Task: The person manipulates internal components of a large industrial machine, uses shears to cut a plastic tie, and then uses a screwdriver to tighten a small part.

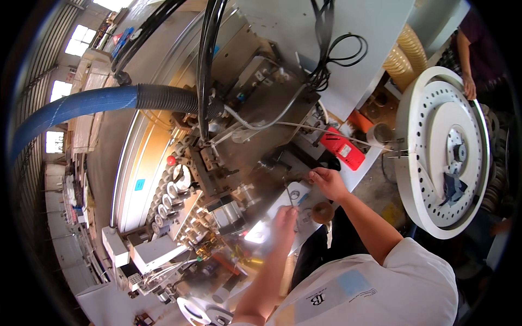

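My left hand (285, 219) is closed and slightly blurred, low over a white work surface (278, 203) at the front of a machine. Just above its fingertips shows a thin metal piece (288, 189); whether the hand grips it I cannot tell. Farther right, my right hand (329, 183) is closed in a pinch, and what its fingertips hold is too small to make out. Between my forearms is a round brown knob-like part (322, 212). A dark metal machine arm (299, 156) lies just beyond both hands.
A blue hose (81, 108) and black cables (211, 60) hang over the machine. Rollers (168, 198) line its left side. A red box (342, 149) lies beyond my right hand. At right stands a large white perforated wheel (448, 152), with another person's hand (469, 87) on its rim.
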The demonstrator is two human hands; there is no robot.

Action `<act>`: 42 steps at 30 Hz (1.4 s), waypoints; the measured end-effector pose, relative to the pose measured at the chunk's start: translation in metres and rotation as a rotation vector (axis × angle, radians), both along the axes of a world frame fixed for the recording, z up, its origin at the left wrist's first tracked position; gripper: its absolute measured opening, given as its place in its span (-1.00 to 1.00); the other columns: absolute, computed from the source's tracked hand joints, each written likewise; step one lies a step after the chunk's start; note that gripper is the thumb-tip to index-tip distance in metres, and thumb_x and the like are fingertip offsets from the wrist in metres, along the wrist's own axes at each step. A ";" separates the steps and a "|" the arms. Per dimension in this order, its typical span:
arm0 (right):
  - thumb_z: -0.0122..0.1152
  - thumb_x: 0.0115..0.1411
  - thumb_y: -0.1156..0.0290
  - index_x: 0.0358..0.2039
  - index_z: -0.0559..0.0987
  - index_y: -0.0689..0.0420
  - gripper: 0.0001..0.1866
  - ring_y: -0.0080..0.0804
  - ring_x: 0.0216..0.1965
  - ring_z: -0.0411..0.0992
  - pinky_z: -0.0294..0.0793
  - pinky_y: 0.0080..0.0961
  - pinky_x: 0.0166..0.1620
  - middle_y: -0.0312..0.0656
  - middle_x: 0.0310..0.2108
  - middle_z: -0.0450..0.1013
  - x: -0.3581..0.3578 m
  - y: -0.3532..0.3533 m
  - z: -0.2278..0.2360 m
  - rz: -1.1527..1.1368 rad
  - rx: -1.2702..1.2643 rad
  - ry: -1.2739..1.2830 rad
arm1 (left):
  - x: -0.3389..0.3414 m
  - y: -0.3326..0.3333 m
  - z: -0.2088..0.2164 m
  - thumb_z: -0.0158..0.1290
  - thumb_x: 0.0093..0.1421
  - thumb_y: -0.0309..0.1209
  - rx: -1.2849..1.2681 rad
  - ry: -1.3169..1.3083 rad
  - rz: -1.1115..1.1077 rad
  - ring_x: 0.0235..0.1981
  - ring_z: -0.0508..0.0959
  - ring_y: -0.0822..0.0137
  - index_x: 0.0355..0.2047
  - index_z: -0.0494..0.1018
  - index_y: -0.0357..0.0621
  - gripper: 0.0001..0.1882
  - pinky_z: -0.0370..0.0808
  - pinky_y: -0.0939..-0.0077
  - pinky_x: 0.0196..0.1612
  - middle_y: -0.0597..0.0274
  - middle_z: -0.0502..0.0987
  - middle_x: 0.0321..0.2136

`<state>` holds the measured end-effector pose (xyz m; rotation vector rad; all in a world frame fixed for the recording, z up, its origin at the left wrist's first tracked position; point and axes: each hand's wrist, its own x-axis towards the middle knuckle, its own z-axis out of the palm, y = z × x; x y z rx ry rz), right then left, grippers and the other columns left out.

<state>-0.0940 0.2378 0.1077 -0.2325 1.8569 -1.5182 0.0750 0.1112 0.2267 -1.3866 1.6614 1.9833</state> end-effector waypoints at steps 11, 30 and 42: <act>0.28 0.31 0.29 -0.21 0.67 0.18 -0.79 -0.55 -0.43 0.52 0.53 -0.45 -0.31 -0.22 -0.47 0.57 -0.081 -0.028 0.125 -0.040 -0.200 0.569 | -0.045 0.013 0.065 0.01 0.36 -0.49 0.126 0.244 0.299 -0.57 0.40 0.51 -0.12 0.42 -0.29 -0.86 0.45 0.57 -0.43 0.24 0.48 -0.47; 0.26 0.35 0.28 -0.21 0.63 0.25 -0.74 -0.67 -0.45 0.43 0.42 -0.64 -0.36 -0.35 -0.48 0.52 -0.100 -0.038 0.129 -0.041 -0.227 0.099 | -0.025 -0.004 0.040 0.07 0.35 -0.28 0.011 0.263 0.161 -0.46 0.48 0.48 -0.11 0.50 -0.23 -0.74 0.42 0.55 -0.38 0.28 0.54 -0.40; 0.20 0.39 0.23 -0.32 0.60 0.18 -0.73 -0.71 -0.51 0.34 0.34 -0.68 -0.41 -0.43 -0.54 0.43 -0.074 -0.009 0.114 -0.022 -0.122 0.106 | -0.016 0.009 0.037 0.12 0.38 -0.31 0.095 0.325 0.293 -0.50 0.46 0.52 -0.09 0.50 -0.27 -0.74 0.41 0.63 -0.38 0.29 0.55 -0.40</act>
